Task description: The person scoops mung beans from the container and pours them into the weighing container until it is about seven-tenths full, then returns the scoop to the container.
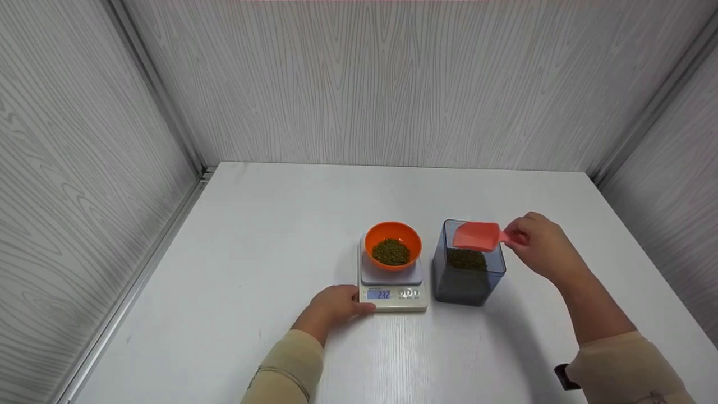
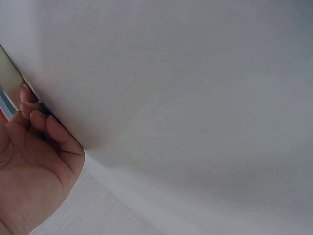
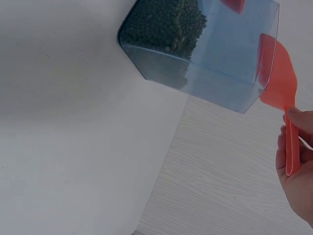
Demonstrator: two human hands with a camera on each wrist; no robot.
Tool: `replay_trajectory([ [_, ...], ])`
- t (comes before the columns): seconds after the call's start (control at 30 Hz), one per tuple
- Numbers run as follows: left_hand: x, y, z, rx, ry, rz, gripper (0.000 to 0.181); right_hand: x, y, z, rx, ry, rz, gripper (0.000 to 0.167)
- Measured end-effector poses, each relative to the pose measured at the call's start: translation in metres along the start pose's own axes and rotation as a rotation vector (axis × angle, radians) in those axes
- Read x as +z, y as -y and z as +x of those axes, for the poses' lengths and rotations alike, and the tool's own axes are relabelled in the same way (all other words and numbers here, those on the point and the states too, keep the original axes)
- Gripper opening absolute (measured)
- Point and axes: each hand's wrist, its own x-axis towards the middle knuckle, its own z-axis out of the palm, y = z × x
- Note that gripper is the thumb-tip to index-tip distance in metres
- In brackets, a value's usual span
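Observation:
My left hand [image 1: 338,303] holds the front left corner of a white kitchen scale [image 1: 418,306], its thumb along the front edge. In the left wrist view, the curled fingers [image 2: 56,129] lie against the scale's side. An orange bowl [image 1: 416,245] with small green beans [image 1: 391,252] sits on the weighing plate. The lit display [image 1: 379,294] seems to read 232. My right hand [image 1: 541,242] pinches the handle of a red scoop [image 1: 477,235] above a bluish clear container [image 1: 449,283]. Dark green beans [image 3: 164,27] fill the container's lower part. The scoop's inside is hard to see.
The container stands just right of the scale on a white tabletop [image 1: 269,224]. Wood-grain panels [image 1: 359,84] enclose the table at the back and both sides. A dark object [image 1: 566,376] shows beside the right sleeve.

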Motion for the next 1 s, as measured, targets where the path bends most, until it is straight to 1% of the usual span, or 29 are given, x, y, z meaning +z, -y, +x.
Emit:
replay_trajectory([
  [0.13, 0.000, 0.000, 0.000, -0.010, 0.003, -0.006, 0.036, 0.004, 0.001, 0.002, -0.043, 0.013, -0.040, 0.013],
  [0.33, 0.002, 0.001, 0.002, -0.006, 0.004, 0.000, 0.035, 0.017, 0.000, 0.005, -0.140, 0.027, -0.154, 0.019],
  [0.43, 0.002, 0.001, 0.003, -0.001, 0.002, 0.004, 0.035, 0.023, 0.001, 0.007, -0.191, 0.025, -0.230, 0.020],
  [0.6, 0.002, 0.001, 0.003, -0.013, 0.003, -0.011, 0.036, 0.029, 0.005, 0.010, -0.288, -0.001, -0.400, 0.024],
  [0.87, 0.001, 0.002, 0.003, -0.002, 0.006, -0.005, 0.037, 0.031, 0.011, 0.015, -0.445, 0.012, -0.647, 0.032],
  [1.0, 0.001, 0.002, 0.003, -0.006, 0.013, -0.010, 0.037, 0.034, 0.013, 0.018, -0.472, 0.052, -0.695, 0.033],
])
